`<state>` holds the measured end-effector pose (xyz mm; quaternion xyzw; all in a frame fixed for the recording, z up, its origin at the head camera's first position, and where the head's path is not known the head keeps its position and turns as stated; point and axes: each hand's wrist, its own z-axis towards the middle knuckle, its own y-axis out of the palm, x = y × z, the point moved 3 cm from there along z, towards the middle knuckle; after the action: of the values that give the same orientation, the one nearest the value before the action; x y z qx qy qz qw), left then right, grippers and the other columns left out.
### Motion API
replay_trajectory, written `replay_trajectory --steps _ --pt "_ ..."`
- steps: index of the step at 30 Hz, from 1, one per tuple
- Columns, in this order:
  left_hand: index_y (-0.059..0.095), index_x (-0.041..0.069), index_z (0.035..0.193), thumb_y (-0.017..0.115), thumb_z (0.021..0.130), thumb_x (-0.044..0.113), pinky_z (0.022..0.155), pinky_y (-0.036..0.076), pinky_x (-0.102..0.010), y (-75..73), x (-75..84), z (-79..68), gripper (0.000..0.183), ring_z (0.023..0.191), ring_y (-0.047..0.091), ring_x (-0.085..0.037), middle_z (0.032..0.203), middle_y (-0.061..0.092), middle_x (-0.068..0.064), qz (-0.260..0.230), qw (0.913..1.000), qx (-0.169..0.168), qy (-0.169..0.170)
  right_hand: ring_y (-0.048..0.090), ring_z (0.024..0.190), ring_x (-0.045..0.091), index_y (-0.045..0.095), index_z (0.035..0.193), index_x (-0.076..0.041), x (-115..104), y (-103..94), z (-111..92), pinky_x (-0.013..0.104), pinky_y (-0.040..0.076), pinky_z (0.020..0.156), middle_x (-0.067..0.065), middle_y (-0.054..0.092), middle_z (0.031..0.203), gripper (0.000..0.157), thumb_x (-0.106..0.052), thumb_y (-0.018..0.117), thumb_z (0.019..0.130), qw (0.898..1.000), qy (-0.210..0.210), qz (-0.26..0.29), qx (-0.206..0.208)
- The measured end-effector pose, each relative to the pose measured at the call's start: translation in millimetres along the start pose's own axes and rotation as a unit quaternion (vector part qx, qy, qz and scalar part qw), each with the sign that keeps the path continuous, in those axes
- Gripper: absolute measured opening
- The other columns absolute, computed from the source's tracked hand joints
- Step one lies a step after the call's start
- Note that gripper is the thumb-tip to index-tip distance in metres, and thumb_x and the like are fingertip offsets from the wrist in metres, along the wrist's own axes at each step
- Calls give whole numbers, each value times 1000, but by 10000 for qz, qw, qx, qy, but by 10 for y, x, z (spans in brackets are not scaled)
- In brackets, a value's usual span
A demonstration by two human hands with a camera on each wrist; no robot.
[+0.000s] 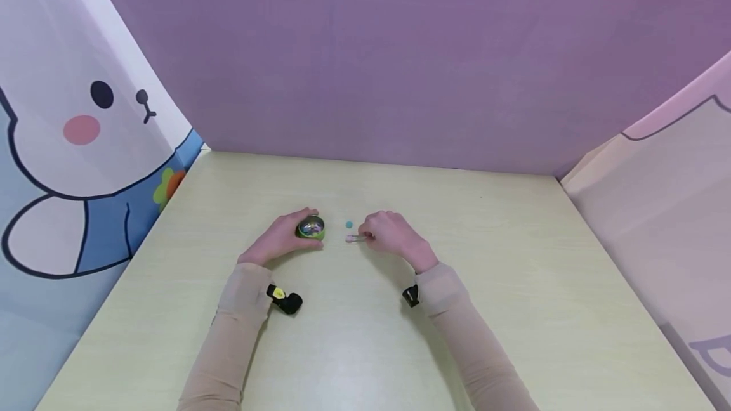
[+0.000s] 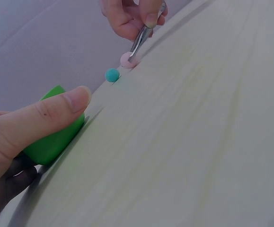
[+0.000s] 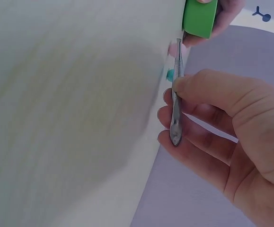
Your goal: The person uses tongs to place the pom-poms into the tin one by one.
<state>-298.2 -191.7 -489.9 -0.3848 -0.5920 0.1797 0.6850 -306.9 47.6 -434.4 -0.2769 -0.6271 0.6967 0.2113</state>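
My left hand [image 1: 278, 240] grips a small green cup [image 2: 56, 144] from the side, thumb along the near wall and fingers round the far side. From the head view its inside looks dark and shiny with small coloured bits. Across from it, my right hand [image 1: 394, 234] pinches metal tweezers [image 3: 176, 111] between thumb and fingers. The tweezer tips point left and lie at a pale pink ball [image 2: 127, 60], overlapping it in the left wrist view. A turquoise ball [image 1: 349, 224] sits on the table just beyond the pink one, between the cup and the right hand.
The pale wooden table [image 1: 342, 347] reaches back to a purple backdrop [image 1: 388, 68]. Cloths with cartoon prints hang on both sides, a white animal [image 1: 85, 163] on the left one. A black camera [image 1: 288, 302] is strapped at the left wrist, another [image 1: 410, 295] at the right.
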Motion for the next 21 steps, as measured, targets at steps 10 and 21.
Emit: replay_trajectory --steps 10,21 --pt "40 9 151 80 82 42 117 37 -55 -3 14 -7 86 142 42 -40 158 36 -21 -36 10000 -23 -19 45 62 7 77 82 -13 10 36 -2 16 36 54 -1 71 79 19 3 67 85 10000 2 80 -14" --pt "41 9 150 80 82 40 118 35 -56 3 48 11 85 143 41 -40 158 37 -21 -73 10000 -47 -17 43 62 7 75 79 -13 31 58 -3 15 32 53 -1 69 76 19 3 67 85 10000 -62 49 30"
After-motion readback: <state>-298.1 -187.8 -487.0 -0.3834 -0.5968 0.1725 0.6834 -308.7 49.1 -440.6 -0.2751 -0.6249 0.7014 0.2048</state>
